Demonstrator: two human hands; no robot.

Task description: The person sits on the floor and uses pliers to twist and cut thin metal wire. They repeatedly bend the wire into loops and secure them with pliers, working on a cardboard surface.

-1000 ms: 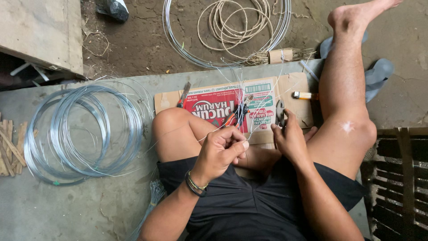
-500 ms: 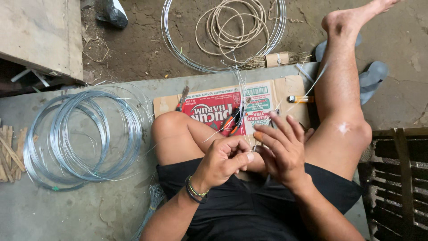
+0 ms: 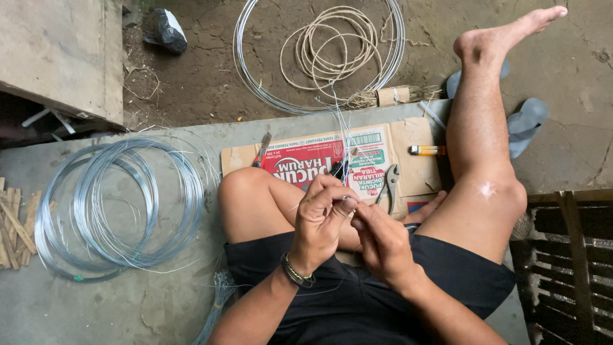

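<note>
I sit cross-legged on a concrete slab (image 3: 115,300). My left hand (image 3: 319,220) and my right hand (image 3: 380,239) meet above my lap, both pinching thin silver wire strands (image 3: 338,137) that run away from me toward the dirt floor. A flattened cardboard box (image 3: 408,169) lies in front of my legs. Grey pliers (image 3: 388,182) rest on it just beyond my hands. A tool with orange handles (image 3: 331,172) is partly hidden behind my left hand.
A large coil of silver wire (image 3: 118,207) lies on the slab at left, wood sticks (image 3: 14,220) beside it. Another wire hoop (image 3: 255,70) and a rope coil (image 3: 332,45) lie on the dirt. A lighter (image 3: 424,150), a screwdriver (image 3: 260,150), sandals (image 3: 527,121).
My right hand left the pliers on the cardboard, opened wide, then came back to my left hand and closed on the wire. The left hand rose slightly.
</note>
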